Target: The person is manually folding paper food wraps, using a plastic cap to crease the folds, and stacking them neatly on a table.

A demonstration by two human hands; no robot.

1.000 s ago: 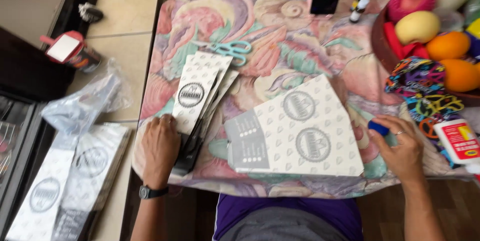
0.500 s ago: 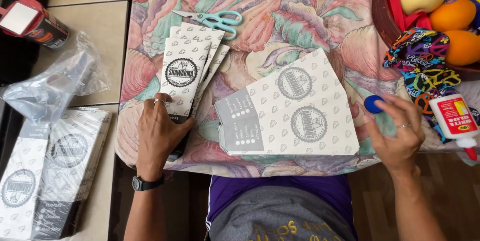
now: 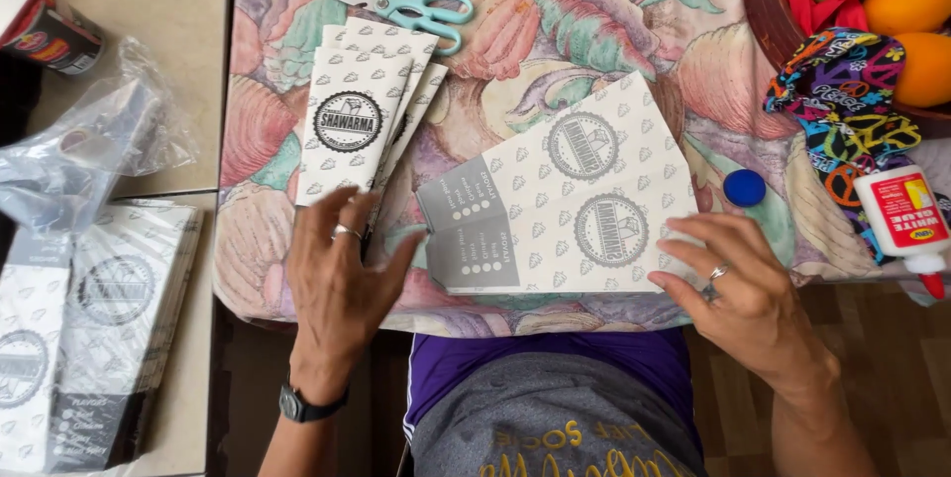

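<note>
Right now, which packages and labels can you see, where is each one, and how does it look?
Flat paper sheet: table centre between both hands, white with grey panel and two round emblems.
Pile of paper sleeves: left of it, white, one round dark emblem.
Glue bottle: right table edge, lying down, white, red label.
Stack of sleeves: on the floor, left, white and black.
Can: top left floor, dark with red.

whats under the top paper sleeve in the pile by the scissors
More patterned sleeves of the same kind, fanned out to the right beneath the top sleeve. How many cannot be counted, since the top one covers most of them.

Black wristwatch (image 3: 300,404), 2 finger rings, purple shirt (image 3: 555,363)
</note>
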